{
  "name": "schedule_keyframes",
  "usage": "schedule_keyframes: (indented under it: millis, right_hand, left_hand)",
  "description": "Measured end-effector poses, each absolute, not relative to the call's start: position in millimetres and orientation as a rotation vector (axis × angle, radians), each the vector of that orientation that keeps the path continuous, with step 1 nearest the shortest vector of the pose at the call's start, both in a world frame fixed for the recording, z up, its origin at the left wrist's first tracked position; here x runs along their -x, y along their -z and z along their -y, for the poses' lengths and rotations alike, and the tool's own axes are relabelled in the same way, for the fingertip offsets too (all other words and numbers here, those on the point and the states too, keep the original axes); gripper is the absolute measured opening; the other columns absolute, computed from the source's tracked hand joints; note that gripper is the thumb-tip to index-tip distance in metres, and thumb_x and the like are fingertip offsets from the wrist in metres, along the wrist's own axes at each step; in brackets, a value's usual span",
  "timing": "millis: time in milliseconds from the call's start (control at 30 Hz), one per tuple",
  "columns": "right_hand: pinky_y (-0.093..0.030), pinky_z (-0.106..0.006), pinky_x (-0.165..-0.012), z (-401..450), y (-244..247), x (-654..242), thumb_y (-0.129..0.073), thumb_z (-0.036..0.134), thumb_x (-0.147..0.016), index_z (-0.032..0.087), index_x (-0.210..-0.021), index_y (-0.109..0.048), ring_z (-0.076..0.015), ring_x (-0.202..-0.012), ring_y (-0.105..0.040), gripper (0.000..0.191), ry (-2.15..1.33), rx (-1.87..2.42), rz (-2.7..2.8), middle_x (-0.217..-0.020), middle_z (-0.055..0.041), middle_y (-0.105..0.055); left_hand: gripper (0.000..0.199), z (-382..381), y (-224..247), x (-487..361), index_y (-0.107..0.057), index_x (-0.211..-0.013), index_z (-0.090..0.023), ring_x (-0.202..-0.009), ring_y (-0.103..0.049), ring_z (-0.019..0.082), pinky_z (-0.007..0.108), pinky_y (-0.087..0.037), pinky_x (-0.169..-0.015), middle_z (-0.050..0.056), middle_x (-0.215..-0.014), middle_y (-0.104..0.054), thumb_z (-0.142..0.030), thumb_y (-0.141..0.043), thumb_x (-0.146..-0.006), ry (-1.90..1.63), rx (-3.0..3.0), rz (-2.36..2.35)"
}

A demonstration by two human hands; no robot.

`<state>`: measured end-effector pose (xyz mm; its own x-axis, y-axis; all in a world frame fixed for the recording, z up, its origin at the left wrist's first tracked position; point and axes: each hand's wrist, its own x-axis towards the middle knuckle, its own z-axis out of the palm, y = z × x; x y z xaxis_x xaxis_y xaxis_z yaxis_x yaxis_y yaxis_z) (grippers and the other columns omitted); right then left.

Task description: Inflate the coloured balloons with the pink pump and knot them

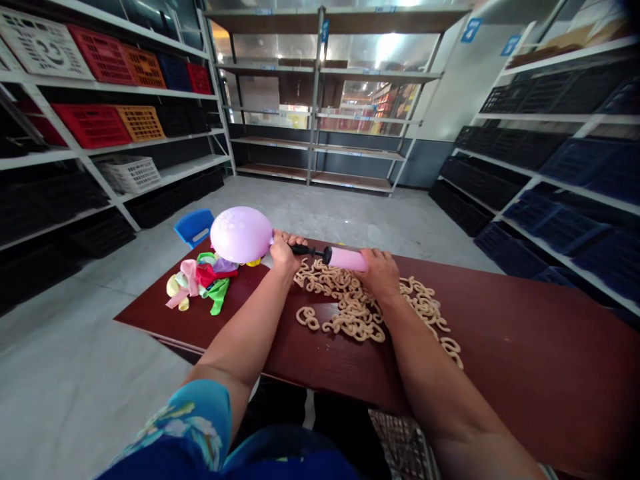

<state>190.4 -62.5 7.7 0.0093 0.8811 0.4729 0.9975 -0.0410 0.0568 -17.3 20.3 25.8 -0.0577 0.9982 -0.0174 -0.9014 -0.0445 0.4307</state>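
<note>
A partly inflated lilac balloon sits on the nozzle end of a hand pump. My left hand is closed around the balloon's neck and the pump's black end. The balloon pump has a pink barrel and lies level between my hands, above the table. Wrapped round the barrel's right end is my right hand. Below the pump are many curled, tan, ring-like pieces in a loose pile. To the left, a heap of limp balloons in several colours lies on the table.
The dark red-brown table stretches off to the right. A blue chair stands behind its left corner. Shelves with crates line the left side, more crates the right. A metal rack stands at the back.
</note>
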Motion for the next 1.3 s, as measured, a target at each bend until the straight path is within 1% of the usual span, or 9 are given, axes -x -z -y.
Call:
schedule_keyframes:
  millis: [167,267,500,600,700,833,1033,1200,1300]
  right_hand:
    - [-0.029,-0.032,-0.071,60.3,-3.3,-210.6,-0.060,0.036,-0.070,0.022,-0.105,-0.054,-0.0241,-0.093,-0.042,0.038,0.574,2.095,1.824,-0.098,-0.0085,-0.056]
    - [-0.027,-0.032,-0.069,58.0,0.4,-215.4,-0.057,0.034,-0.072,0.020,-0.103,-0.055,-0.0247,-0.091,-0.042,0.033,0.612,2.112,1.772,-0.097,-0.0091,-0.056]
    - [-0.027,-0.031,-0.067,52.6,3.8,-190.2,-0.057,0.039,-0.073,0.018,-0.102,-0.053,-0.0240,-0.088,-0.041,0.037,0.626,2.069,1.900,-0.094,-0.0101,-0.055]
    - [-0.027,-0.031,-0.069,51.9,4.0,-178.6,-0.057,0.043,-0.073,0.017,-0.103,-0.051,-0.0241,-0.089,-0.040,0.040,0.624,2.017,1.943,-0.095,-0.0108,-0.054]
    - [-0.028,-0.031,-0.072,52.5,2.6,-173.9,-0.059,0.041,-0.073,0.017,-0.106,-0.051,-0.0240,-0.090,-0.040,0.041,0.617,1.981,1.971,-0.097,-0.0108,-0.054]
    - [-0.028,-0.031,-0.074,54.1,-2.0,-177.2,-0.061,0.040,-0.071,0.017,-0.103,-0.052,-0.0234,-0.089,-0.042,0.040,0.599,1.980,1.998,-0.095,-0.0095,-0.055]
    - [-0.029,-0.031,-0.072,57.7,-4.8,-199.3,-0.059,0.037,-0.072,0.020,-0.104,-0.053,-0.0232,-0.091,-0.042,0.036,0.603,2.080,1.891,-0.097,-0.0082,-0.056]
    - [-0.029,-0.032,-0.069,58.1,-1.7,-206.7,-0.053,0.034,-0.075,0.019,-0.101,-0.054,-0.0247,-0.092,-0.043,0.030,0.622,2.171,1.766,-0.097,-0.0091,-0.056]
    - [-0.028,-0.032,-0.069,57.8,-1.3,-199.4,-0.052,0.035,-0.075,0.018,-0.100,-0.054,-0.0252,-0.092,-0.043,0.030,0.631,2.185,1.781,-0.097,-0.0098,-0.056]
  left_hand:
    - [0.042,-35.0,-26.9,46.6,-0.022,-0.056,-0.020,-0.039,-0.034,0.009,0.025,-0.033,-0.045,-0.006,-0.046,-0.023,-0.044,-0.041,-0.084,-1.697,-0.288,-0.381]
    - [0.044,-37.1,-26.4,54.3,-0.021,-0.056,-0.020,-0.039,-0.033,0.008,0.024,-0.033,-0.044,-0.006,-0.046,-0.022,-0.047,-0.043,-0.083,-1.723,-0.300,-0.363]
    - [0.047,-22.1,-26.7,28.7,-0.019,-0.057,-0.020,-0.042,-0.035,0.009,0.024,-0.034,-0.045,-0.005,-0.047,-0.022,-0.052,-0.044,-0.082,-1.654,-0.317,-0.355]
    - [0.047,-14.7,-25.2,13.0,-0.019,-0.056,-0.020,-0.043,-0.037,0.009,0.025,-0.036,-0.047,-0.005,-0.047,-0.024,-0.051,-0.044,-0.082,-1.585,-0.334,-0.342]
    - [0.047,-10.9,-24.3,4.8,-0.021,-0.056,-0.019,-0.044,-0.039,0.009,0.025,-0.038,-0.050,-0.005,-0.047,-0.025,-0.050,-0.044,-0.082,-1.548,-0.351,-0.350]
    - [0.047,-14.9,-26.4,11.1,-0.022,-0.056,-0.019,-0.045,-0.040,0.009,0.025,-0.039,-0.051,-0.005,-0.047,-0.027,-0.050,-0.046,-0.081,-1.544,-0.369,-0.351]
    - [0.042,-32.2,-26.8,39.7,-0.023,-0.056,-0.019,-0.042,-0.038,0.010,0.026,-0.037,-0.048,-0.005,-0.046,-0.026,-0.044,-0.041,-0.084,-1.642,-0.359,-0.328]
    - [0.041,-38.6,-20.8,47.9,-0.021,-0.057,-0.019,-0.041,-0.037,0.009,0.025,-0.035,-0.047,-0.005,-0.046,-0.025,-0.042,-0.042,-0.084,-1.689,-0.321,-0.351]
    - [0.041,-36.9,-16.6,41.9,-0.021,-0.057,-0.019,-0.041,-0.037,0.009,0.025,-0.034,-0.047,-0.005,-0.046,-0.025,-0.042,-0.040,-0.085,-1.676,-0.309,-0.338]
